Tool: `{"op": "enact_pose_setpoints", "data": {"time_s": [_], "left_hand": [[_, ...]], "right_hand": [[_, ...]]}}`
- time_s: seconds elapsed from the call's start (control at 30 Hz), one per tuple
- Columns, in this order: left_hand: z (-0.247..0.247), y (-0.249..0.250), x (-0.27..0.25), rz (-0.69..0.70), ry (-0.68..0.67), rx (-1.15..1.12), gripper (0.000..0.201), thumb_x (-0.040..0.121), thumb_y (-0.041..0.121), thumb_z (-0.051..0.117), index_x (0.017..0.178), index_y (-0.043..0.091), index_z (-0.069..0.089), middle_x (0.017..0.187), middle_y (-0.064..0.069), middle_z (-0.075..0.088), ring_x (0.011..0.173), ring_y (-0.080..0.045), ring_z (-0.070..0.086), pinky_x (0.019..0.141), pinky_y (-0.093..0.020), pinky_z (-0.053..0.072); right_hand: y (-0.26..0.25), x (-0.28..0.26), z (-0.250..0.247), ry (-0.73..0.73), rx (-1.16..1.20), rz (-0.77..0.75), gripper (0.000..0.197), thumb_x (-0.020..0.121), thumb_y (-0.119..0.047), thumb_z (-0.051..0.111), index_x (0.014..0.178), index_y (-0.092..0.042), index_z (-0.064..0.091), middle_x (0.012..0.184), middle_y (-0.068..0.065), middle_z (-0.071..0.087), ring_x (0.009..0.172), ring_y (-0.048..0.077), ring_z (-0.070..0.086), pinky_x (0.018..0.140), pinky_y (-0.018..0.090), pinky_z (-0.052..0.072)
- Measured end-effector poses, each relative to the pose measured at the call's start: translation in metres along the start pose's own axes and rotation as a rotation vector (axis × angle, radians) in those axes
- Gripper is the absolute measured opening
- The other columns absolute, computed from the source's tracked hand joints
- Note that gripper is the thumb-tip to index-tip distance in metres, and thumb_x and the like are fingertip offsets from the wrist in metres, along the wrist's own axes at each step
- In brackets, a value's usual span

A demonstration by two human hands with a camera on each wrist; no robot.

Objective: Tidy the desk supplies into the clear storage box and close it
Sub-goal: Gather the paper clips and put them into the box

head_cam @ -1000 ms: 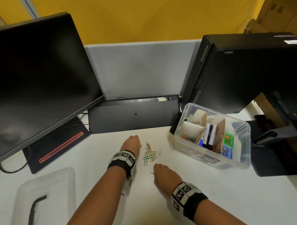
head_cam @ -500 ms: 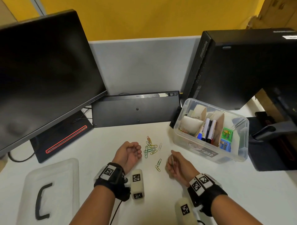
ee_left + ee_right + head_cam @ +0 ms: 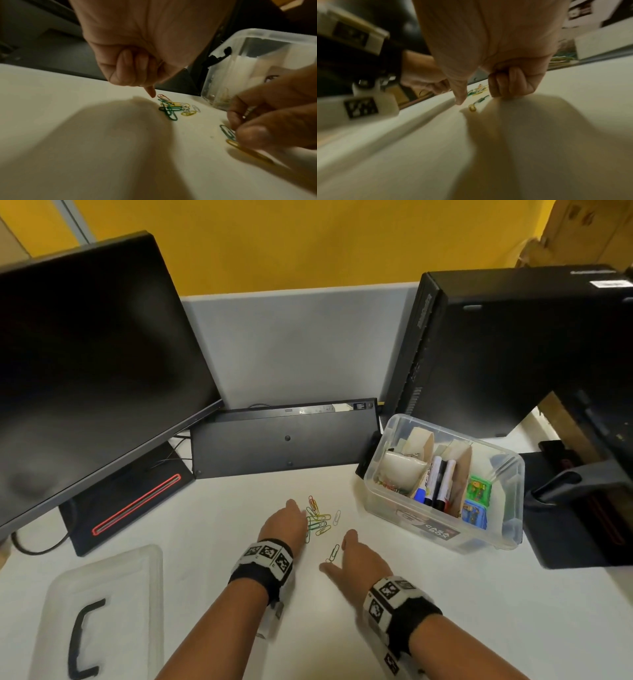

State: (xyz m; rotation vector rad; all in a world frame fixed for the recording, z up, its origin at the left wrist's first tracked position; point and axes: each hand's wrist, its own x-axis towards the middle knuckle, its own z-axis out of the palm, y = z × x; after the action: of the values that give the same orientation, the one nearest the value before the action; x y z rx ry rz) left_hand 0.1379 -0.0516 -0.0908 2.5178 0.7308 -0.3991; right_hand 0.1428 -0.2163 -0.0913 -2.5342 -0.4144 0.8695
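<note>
Nearest, the right hand [image 3: 356, 559] hovers palm-down, thumb and curled fingers closing on two stray clips [image 3: 333, 553]. Beyond, the left hand [image 3: 284, 525], fingers curled, fences the paperclip pile [image 3: 318, 523]. Farthest right, the clear storage box [image 3: 442, 537] stands open to receive them.

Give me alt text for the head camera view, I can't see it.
Two hands, left hand and right hand, reach for loose coloured paper clips on a white desk. An open clear storage box of supplies sits to their right; its lid lies front-left.
</note>
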Motion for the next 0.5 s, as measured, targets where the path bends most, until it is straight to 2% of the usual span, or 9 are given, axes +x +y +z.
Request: {"op": "enact_pose_setpoints", "data": {"time_s": [0.07, 0.13, 0.23, 0.33, 0.5], "left_hand": [[0.004, 0.004, 0.0, 0.01, -0.058, 0.037, 0.037, 0.092, 0.043, 0.051, 0.11, 0.011, 0.043, 0.101, -0.007, 0.064, 0.092, -0.026, 0.062, 0.076, -0.035, 0.05], [0.007, 0.006, 0.0, 0.043, -0.065, 0.078, 0.039, 0.088, 0.04, 0.058, 0.111, 0.012, 0.044, 0.104, -0.007, 0.064, 0.094, -0.026, 0.063, 0.078, -0.034, 0.051], [0.009, 0.01, 0.001, 0.081, -0.02, 0.068, 0.026, 0.092, 0.03, 0.053, 0.109, 0.011, 0.048, 0.105, -0.009, 0.065, 0.094, -0.027, 0.062, 0.078, -0.034, 0.049], [0.011, 0.012, -0.002, 0.103, -0.014, 0.095, 0.019, 0.092, 0.024, 0.049, 0.107, 0.012, 0.051, 0.101, -0.008, 0.066, 0.089, -0.026, 0.063, 0.073, -0.031, 0.047], [0.013, 0.013, -0.005, 0.167, -0.037, 0.271, 0.023, 0.092, 0.015, 0.043, 0.113, 0.008, 0.048, 0.101, -0.01, 0.066, 0.089, -0.028, 0.063, 0.068, -0.031, 0.044]], "right_hand": [[-0.006, 0.004, 0.003, 0.009, -0.068, -0.008, 0.048, 0.086, -0.046, 0.059, 0.116, -0.019, 0.034, 0.102, 0.002, 0.062, 0.093, 0.023, 0.06, 0.071, 0.031, 0.045], [-0.008, 0.006, 0.007, 0.026, -0.162, -0.062, 0.04, 0.094, -0.04, 0.05, 0.121, -0.014, 0.035, 0.109, 0.006, 0.061, 0.099, 0.025, 0.059, 0.069, 0.03, 0.041], [-0.006, 0.006, 0.009, 0.052, -0.258, -0.153, 0.025, 0.101, -0.024, 0.035, 0.122, -0.011, 0.037, 0.112, 0.008, 0.059, 0.099, 0.026, 0.057, 0.066, 0.03, 0.035], [-0.005, 0.002, 0.007, 0.08, -0.359, -0.195, 0.023, 0.097, -0.009, 0.034, 0.12, -0.01, 0.039, 0.11, 0.008, 0.057, 0.097, 0.025, 0.057, 0.064, 0.029, 0.034], [-0.001, 0.009, 0.004, 0.044, -0.437, -0.214, 0.023, 0.095, -0.018, 0.041, 0.117, -0.01, 0.041, 0.107, 0.008, 0.06, 0.095, 0.027, 0.059, 0.063, 0.03, 0.034]]}}
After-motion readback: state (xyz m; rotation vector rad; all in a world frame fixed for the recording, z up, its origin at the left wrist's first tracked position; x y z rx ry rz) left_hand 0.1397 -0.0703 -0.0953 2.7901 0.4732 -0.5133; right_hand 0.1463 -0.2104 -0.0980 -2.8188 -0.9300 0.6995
